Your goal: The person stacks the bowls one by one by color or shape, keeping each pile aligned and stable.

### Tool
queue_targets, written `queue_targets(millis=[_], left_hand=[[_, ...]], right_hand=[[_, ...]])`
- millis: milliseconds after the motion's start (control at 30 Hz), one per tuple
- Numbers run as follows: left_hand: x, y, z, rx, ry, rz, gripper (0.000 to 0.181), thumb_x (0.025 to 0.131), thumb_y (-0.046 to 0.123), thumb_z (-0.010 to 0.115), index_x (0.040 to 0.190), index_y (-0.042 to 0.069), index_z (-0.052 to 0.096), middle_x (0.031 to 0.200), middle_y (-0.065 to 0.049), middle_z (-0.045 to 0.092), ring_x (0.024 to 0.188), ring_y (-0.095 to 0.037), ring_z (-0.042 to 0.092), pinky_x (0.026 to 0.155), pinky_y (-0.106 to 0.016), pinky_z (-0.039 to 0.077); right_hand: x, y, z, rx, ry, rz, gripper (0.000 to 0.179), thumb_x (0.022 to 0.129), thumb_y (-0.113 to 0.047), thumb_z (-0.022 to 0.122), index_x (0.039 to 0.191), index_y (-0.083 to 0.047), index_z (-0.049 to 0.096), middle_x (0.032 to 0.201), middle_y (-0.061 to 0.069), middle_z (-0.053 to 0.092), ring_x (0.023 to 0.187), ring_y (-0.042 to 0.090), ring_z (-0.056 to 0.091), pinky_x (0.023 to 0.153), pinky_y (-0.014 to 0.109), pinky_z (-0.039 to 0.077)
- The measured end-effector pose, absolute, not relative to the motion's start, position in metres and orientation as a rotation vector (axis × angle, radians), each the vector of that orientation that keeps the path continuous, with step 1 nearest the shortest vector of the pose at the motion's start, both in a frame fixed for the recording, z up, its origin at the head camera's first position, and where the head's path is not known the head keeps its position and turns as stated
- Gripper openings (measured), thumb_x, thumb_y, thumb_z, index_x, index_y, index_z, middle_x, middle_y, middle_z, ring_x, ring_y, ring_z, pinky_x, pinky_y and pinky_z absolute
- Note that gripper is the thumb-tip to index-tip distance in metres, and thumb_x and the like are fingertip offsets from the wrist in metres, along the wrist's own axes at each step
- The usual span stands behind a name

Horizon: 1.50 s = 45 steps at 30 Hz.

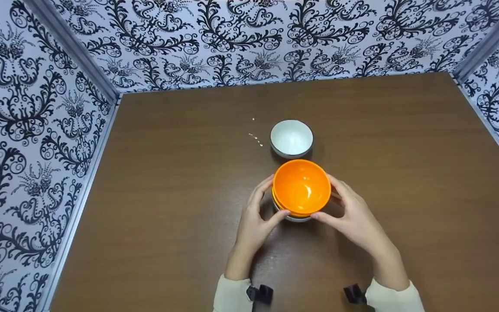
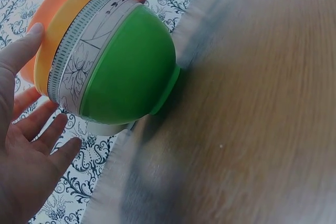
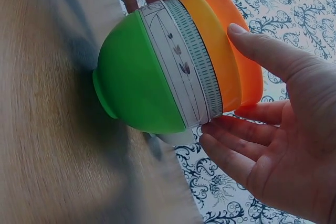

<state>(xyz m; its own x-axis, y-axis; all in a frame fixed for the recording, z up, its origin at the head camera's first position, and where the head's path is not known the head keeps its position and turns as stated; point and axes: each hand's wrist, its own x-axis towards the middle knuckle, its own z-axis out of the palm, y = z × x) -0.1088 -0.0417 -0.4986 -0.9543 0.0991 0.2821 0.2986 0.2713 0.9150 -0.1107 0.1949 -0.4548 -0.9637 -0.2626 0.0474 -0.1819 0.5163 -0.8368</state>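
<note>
A stack of nested bowls stands between my two hands. On top is an orange bowl (image 1: 302,187), with a yellow-orange bowl (image 3: 212,45) under it. Below these come a white bowl (image 2: 79,64) with a floral and dashed pattern, and a green bowl (image 2: 134,66) at the bottom, close to the tabletop. My left hand (image 1: 254,223) holds the orange bowl from the left, thumb at its near rim. From the right, my right hand (image 1: 358,219) grips the same bowl, thumb also at the near side. Both hands' fingers reach round the sides, partly hidden in the head view.
Just behind the stack a white bowl (image 1: 292,138) stands upright on the brown wooden table (image 1: 180,173). Several small pale specks (image 1: 256,138) lie left of it. Patterned walls (image 1: 241,43) enclose the table at the back and sides.
</note>
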Motion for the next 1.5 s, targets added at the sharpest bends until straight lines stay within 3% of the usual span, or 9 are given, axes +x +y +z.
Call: queue_targets(millis=[767,1500], left_hand=[[-0.101,-0.0423,-0.497,-0.352,-2.482,-1.482,0.076,0.087,0.046,0.072,0.15,0.013,0.045,0.155,-0.001,0.044,0.142,-0.02,0.043,0.117,-0.041,0.041],[-0.1004,-0.0405,-0.5028,-0.306,-2.449,-1.642,0.077,0.086,0.042,0.075,0.151,0.017,0.043,0.154,-0.001,0.046,0.142,-0.02,0.045,0.119,-0.045,0.038]], right_hand=[[-0.1089,0.1939,-0.456,-0.369,2.646,-1.443,0.089,0.081,-0.035,0.082,0.155,-0.017,0.035,0.151,0.005,0.046,0.136,0.029,0.051,0.109,0.048,0.046],[-0.1083,0.1952,-0.4578,-0.374,2.638,-1.447,0.088,0.083,-0.035,0.081,0.155,-0.017,0.034,0.152,0.006,0.045,0.137,0.03,0.05,0.11,0.049,0.045]])
